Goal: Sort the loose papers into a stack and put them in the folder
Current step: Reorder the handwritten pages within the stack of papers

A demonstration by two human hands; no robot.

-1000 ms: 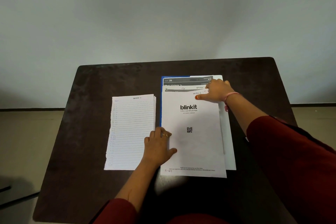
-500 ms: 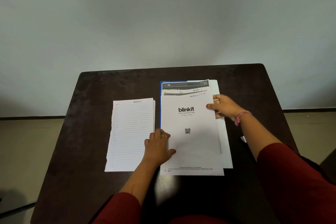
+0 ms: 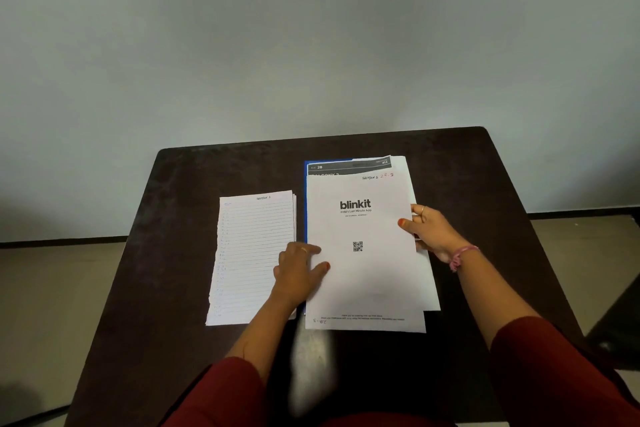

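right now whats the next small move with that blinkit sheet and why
Probably nudge the blinkit sheet up and square it. Its near edge overhangs the papers beneath, and a dark-headed page shows past its far edge. The left hand rests on its left edge; the right hand holds its right edge.

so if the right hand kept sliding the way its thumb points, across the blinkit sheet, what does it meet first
Probably the left hand, resting on the opposite edge of the white printed blinkit sheet. The right hand points leftward across bare paper; the small black QR code is only print.
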